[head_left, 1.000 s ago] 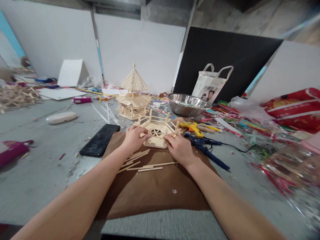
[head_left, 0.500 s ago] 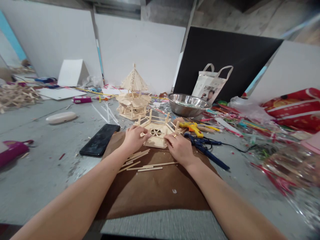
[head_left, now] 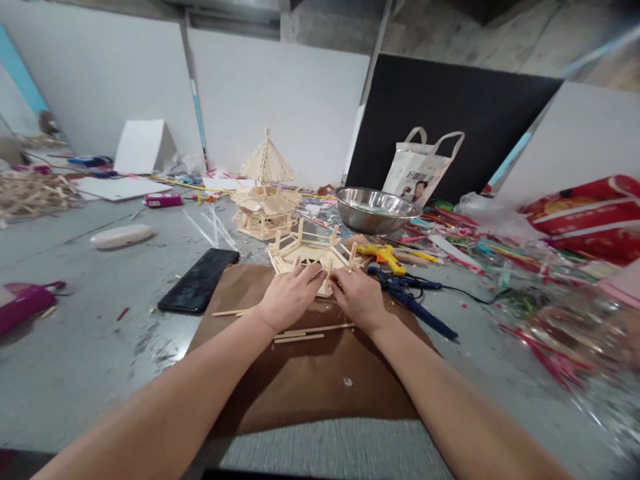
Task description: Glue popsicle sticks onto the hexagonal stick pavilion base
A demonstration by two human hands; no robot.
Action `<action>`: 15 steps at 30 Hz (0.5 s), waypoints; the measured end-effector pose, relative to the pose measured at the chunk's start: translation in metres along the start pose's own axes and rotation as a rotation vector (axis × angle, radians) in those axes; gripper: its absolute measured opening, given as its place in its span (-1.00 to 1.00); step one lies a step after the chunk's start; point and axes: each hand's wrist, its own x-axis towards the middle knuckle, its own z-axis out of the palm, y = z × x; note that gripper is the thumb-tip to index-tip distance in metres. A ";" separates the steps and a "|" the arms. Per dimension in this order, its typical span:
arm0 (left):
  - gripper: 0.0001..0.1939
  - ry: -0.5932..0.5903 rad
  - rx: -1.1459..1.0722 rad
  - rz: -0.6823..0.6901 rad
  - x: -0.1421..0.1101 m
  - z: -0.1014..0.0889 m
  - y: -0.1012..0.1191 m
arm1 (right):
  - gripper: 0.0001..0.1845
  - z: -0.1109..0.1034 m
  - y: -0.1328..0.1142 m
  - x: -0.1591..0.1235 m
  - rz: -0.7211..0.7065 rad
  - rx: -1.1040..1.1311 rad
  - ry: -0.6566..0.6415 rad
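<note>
A low, many-sided wooden stick frame (head_left: 320,252) with upright posts stands on brown paper (head_left: 300,393). My left hand (head_left: 294,293) reaches over its front side, fingers bent and pressed together near a front post (head_left: 329,268); whatever they pinch is hidden. On the other side of that post, my right hand (head_left: 361,297) has thumb and fingertips closed on a thin wooden stick at the frame's front edge. The fingertips of both hands nearly meet there. Loose wooden sticks (head_left: 300,338) lie on the paper below my hands, some covered by my left arm.
Behind the frame rises a wooden pagoda model (head_left: 267,193). A black phone (head_left: 199,280) lies to the left. Rightward are a yellow glue gun (head_left: 385,257), a dark blue glue gun (head_left: 413,300) with a cord, a steel bowl (head_left: 376,210) and scattered plastic scraps.
My left hand has moved right along the frame's front side, up to the post beside my right hand. My right hand stays nearly where it was. Loose sticks at the left have shifted.
</note>
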 end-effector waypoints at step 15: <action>-0.78 -0.221 0.028 0.078 0.018 -0.009 0.002 | -0.81 0.001 -0.001 0.001 -0.017 0.022 0.018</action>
